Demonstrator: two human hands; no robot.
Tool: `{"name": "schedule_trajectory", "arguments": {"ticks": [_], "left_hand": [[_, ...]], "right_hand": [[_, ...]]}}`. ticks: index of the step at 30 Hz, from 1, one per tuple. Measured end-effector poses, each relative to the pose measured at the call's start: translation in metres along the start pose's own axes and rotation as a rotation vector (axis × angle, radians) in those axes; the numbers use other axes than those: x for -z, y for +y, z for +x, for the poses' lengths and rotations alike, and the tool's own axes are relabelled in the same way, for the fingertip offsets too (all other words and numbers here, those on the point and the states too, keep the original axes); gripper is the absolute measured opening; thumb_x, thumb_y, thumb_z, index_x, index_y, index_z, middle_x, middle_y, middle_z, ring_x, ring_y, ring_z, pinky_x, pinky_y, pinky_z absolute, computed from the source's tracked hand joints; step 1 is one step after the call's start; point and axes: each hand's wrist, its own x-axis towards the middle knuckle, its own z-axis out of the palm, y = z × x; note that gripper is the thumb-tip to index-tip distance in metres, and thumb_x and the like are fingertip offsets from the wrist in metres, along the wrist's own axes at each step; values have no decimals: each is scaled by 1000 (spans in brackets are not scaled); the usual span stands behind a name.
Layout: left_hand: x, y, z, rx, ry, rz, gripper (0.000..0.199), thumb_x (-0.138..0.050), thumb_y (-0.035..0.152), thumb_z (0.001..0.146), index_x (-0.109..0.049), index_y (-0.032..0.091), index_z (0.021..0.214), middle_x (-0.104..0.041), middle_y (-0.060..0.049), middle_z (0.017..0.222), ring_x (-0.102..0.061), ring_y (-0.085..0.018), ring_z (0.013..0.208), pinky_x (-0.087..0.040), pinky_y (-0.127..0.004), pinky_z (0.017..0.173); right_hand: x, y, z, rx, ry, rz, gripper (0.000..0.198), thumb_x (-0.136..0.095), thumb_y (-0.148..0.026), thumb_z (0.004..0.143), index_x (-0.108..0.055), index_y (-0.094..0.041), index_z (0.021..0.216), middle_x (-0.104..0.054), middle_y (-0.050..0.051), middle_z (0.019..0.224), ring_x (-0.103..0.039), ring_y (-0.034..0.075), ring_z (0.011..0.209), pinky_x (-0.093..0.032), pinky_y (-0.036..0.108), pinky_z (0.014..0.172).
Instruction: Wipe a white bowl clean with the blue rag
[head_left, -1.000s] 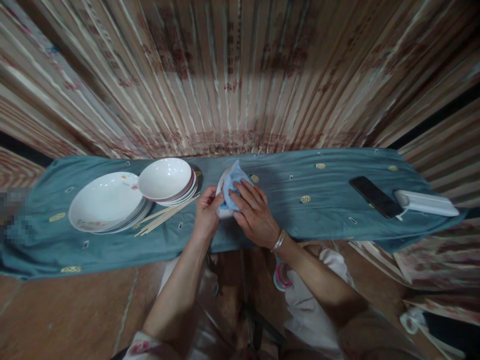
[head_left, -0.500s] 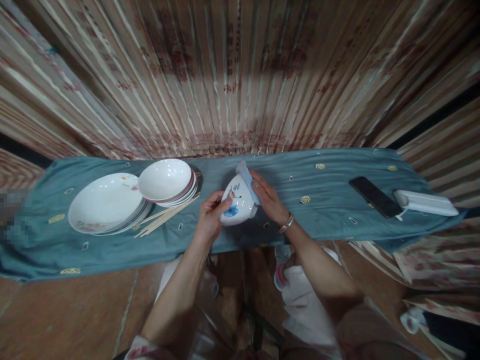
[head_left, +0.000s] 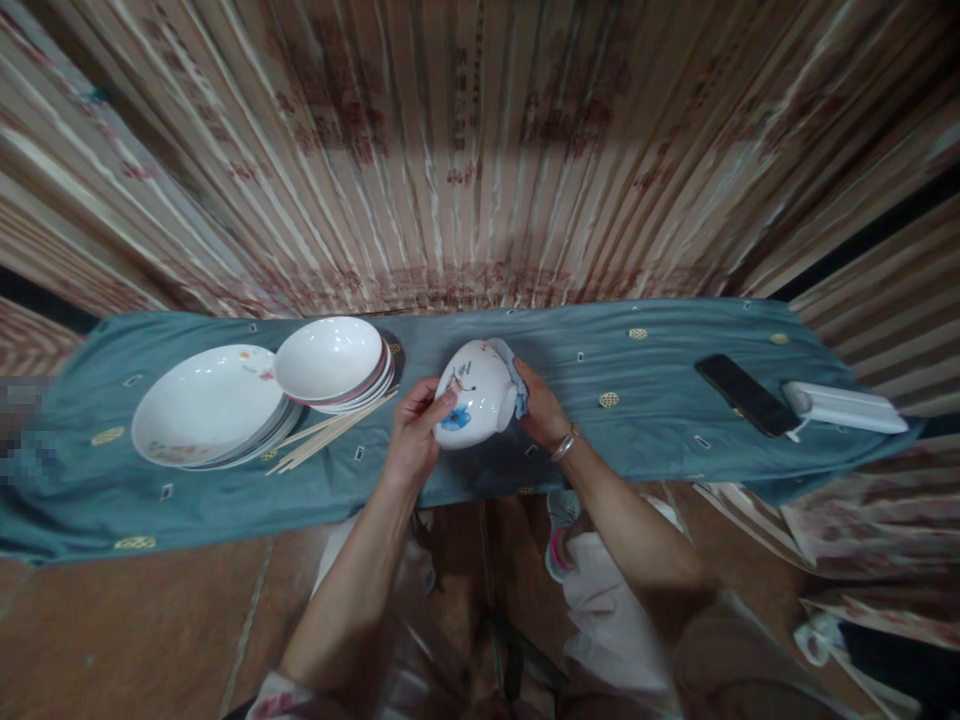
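Observation:
A white bowl (head_left: pixel 474 402) with a blue and red painted pattern is tipped on its side above the teal tablecloth (head_left: pixel 645 400). My left hand (head_left: pixel 415 438) grips its near rim, thumb on the painted wall. At the bowl's right side my right hand (head_left: pixel 537 410) presses a light blue cloth (head_left: pixel 512 366) against it; most of the cloth is hidden behind the bowl. A metal bangle circles my right wrist.
On the left stand a stack of white plates (head_left: pixel 206 405) and a stack of white bowls (head_left: pixel 332 362), with wooden chopsticks (head_left: pixel 330 432) lying beside them. A black phone (head_left: pixel 739 394) and a white case (head_left: pixel 844 408) lie at the right end. A striped curtain hangs behind.
My right hand slid the cloth from over the bowl's near side round to its right side, uncovering the painted wall. The bowl turned in my left hand.

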Motion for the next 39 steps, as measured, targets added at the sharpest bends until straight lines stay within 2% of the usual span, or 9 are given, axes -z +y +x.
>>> {"name": "schedule_trajectory", "arguments": {"ticks": [5, 9, 11, 16, 22, 27, 31, 39], "left_hand": [[0, 1, 1, -16, 23, -18, 30, -87, 31, 49, -68, 17, 67, -63, 3, 61, -51, -6, 51, -41, -16, 48], [2, 2, 3, -57, 33, -10, 29, -86, 31, 51, -68, 17, 68, -62, 3, 61, -50, -6, 51, -41, -16, 49], [4, 3, 3, -77, 31, -4, 29, -86, 32, 51, -67, 17, 69, -62, 3, 62, -50, -6, 51, -41, -17, 49], [5, 3, 3, -106, 19, -10, 30, -86, 31, 52, -66, 17, 69, -63, 3, 62, -51, -6, 52, -41, -16, 50], [3, 5, -1, -40, -44, -4, 30, -85, 32, 51, -68, 18, 72, -65, 1, 66, -55, -9, 55, -45, -20, 52], [5, 3, -1, -6, -40, 3, 37, -81, 47, 58, -67, 16, 72, -64, 0, 62, -58, -13, 54, -46, -24, 52], [8, 1, 1, 3, -8, 71, 36, -82, 45, 59, -61, 15, 60, -59, 1, 51, -55, -12, 47, -42, -23, 46], [12, -3, 2, -71, 20, 81, 34, -80, 47, 64, -70, 16, 75, -70, -3, 64, -68, -20, 65, -51, -26, 54]], "right_hand": [[-20, 0, -6, -354, 31, 479, 32, -40, -42, 91, -63, -23, 101, -75, 2, 94, -67, 21, 104, -51, 41, 97], [-30, 0, -18, -587, 22, 620, 29, -45, -43, 88, -63, -24, 99, -75, 2, 83, -69, 23, 93, -57, 43, 84], [-34, -1, -26, -634, -11, 661, 27, -46, -41, 87, -63, -25, 100, -75, 2, 83, -69, 22, 88, -58, 43, 80], [-42, -7, -38, -656, -121, 772, 26, -48, -36, 85, -62, -24, 103, -75, 2, 95, -68, 21, 88, -58, 44, 79], [-37, -5, -30, -623, -44, 688, 25, -55, -40, 79, -62, -25, 97, -74, 2, 89, -68, 23, 85, -58, 44, 77], [-31, 7, -23, -562, -23, 587, 34, -62, -48, 73, -61, -24, 96, -73, 2, 81, -68, 25, 86, -58, 45, 76], [-30, 10, -22, -610, -25, 589, 29, -57, -49, 79, -60, -23, 91, -72, 2, 76, -68, 25, 87, -57, 46, 78], [-32, -3, -30, -641, 25, 659, 16, -56, -36, 84, -62, -25, 94, -73, 2, 83, -68, 22, 83, -59, 42, 77]]}}
